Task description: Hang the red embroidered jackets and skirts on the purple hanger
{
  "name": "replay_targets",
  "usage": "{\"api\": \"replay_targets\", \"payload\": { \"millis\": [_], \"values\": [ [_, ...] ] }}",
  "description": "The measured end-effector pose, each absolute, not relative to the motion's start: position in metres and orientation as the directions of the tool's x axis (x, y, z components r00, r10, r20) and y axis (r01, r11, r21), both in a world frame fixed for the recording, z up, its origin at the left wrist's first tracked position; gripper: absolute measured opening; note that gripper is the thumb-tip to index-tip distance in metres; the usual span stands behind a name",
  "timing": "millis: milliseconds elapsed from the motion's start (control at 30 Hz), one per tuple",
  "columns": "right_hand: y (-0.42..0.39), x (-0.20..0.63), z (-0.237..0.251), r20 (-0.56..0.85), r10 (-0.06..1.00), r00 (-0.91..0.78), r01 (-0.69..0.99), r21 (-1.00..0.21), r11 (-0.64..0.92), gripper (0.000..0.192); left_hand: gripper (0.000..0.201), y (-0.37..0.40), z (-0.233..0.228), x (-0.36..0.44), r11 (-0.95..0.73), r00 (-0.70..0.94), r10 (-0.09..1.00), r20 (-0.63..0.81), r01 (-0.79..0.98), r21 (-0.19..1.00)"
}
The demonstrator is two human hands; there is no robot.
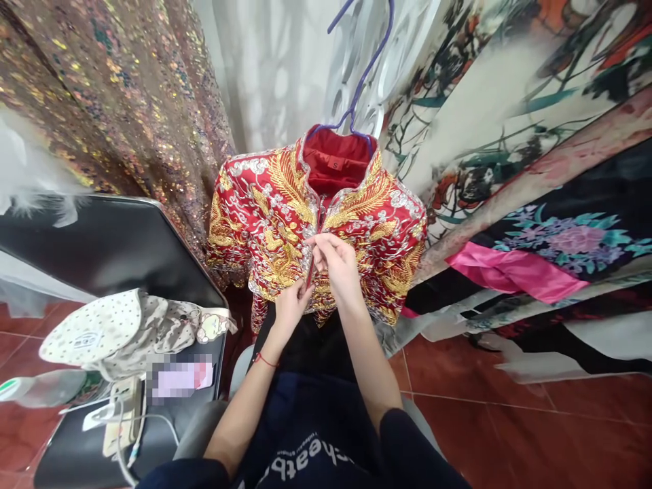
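Observation:
A red jacket (265, 210) thick with gold and silver embroidery hangs in front of me on a purple hanger (363, 75). Its red lining and a small size label show at the collar. My right hand (339, 265) pinches the front opening at mid-chest, fingers closed on the edge. Just below, my left hand (290, 305) grips the lower part of the same front edge. A red string circles my left wrist.
A black chair (112, 248) at left carries a dotted cap (94, 326), a patterned cloth, a power strip and white cables. Sequined fabric (117, 88) hangs at back left, a white curtain behind, printed floral garments (534, 170) at right. Red floor tiles (509, 435) lie below.

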State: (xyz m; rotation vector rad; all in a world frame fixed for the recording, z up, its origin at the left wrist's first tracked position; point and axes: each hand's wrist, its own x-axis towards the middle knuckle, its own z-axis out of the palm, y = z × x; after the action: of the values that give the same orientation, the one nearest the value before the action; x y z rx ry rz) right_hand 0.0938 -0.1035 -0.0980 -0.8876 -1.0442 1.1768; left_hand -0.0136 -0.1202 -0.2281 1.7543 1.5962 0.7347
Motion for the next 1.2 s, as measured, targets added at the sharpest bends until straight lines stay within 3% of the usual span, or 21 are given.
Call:
{"api": "replay_targets", "payload": {
  "millis": [533, 833, 1033, 1133, 1200],
  "values": [
    [-0.087, 0.086, -0.064, 0.352, 0.921, 0.166, -0.185, -0.906, 0.380, 0.026, 0.036, -0.120, -0.232, -0.017, -0.090, 0.109, 0.994, 0.028, 0.619, 0.780],
    [-0.045, 0.098, -0.086, 0.209, 0.965, 0.161, -0.053, -0.974, 0.220, 0.047, 0.020, -0.116, -0.223, -0.026, -0.081, 0.110, 0.994, 0.014, 0.641, 0.764],
    [-0.020, 0.109, -0.099, 0.205, 0.968, 0.147, 0.020, -0.979, 0.204, 0.059, 0.024, -0.121, -0.219, -0.032, -0.159, 0.219, 0.975, 0.029, 0.603, 0.782],
    [-0.024, 0.111, -0.098, 0.225, 0.958, 0.178, 0.129, -0.970, 0.204, 0.058, 0.019, -0.113, -0.206, -0.032, -0.262, 0.269, 0.955, 0.124, 0.571, 0.778],
    [-0.032, 0.110, -0.096, 0.266, 0.932, 0.244, 0.209, -0.953, 0.217, 0.053, 0.016, -0.101, -0.180, -0.033, -0.403, 0.251, 0.915, 0.316, 0.558, 0.725]
  ]
}}
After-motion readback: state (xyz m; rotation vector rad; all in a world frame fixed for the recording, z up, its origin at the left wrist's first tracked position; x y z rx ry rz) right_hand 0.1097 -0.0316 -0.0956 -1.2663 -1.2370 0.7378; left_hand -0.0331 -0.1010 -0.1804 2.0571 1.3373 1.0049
